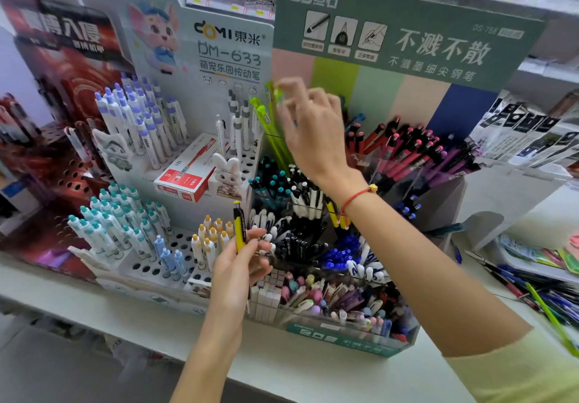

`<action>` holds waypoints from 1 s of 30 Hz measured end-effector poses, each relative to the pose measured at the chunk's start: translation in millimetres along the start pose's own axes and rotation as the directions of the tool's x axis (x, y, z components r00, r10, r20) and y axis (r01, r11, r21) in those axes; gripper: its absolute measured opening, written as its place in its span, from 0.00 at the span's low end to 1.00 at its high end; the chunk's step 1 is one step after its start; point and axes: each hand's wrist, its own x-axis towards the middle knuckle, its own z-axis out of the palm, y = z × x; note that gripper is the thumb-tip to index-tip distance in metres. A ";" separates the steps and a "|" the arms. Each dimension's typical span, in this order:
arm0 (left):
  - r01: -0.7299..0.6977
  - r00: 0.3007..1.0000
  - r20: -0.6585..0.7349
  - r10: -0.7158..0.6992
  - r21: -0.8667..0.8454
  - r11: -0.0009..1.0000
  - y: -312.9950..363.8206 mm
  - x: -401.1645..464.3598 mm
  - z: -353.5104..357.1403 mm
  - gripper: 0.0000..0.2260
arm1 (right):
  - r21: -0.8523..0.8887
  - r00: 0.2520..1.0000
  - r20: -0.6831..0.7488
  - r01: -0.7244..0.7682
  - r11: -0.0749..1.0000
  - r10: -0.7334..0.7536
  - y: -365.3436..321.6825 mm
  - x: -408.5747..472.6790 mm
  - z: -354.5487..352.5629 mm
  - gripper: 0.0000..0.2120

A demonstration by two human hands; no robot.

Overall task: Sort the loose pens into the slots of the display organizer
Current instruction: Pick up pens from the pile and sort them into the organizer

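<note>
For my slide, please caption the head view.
Left hand holds yellow-black pen; right hand reaches translucent green pens.

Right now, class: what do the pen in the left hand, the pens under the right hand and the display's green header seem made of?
Yellow pen: opaque plastic, glossy, it seems; black clip and tip.
Green pens: translucent plastic; light glows through the barrels.
Green header board: printed card, matte, probably; flat with a thin cut edge.
</note>
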 end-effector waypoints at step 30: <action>-0.683 0.556 0.727 0.403 0.676 -0.276 -24.4 59.4 54.5 0.30 | 0.334 0.814 -0.260 -0.429 0.839 0.520 18.3 -110.4 -138.7 0.12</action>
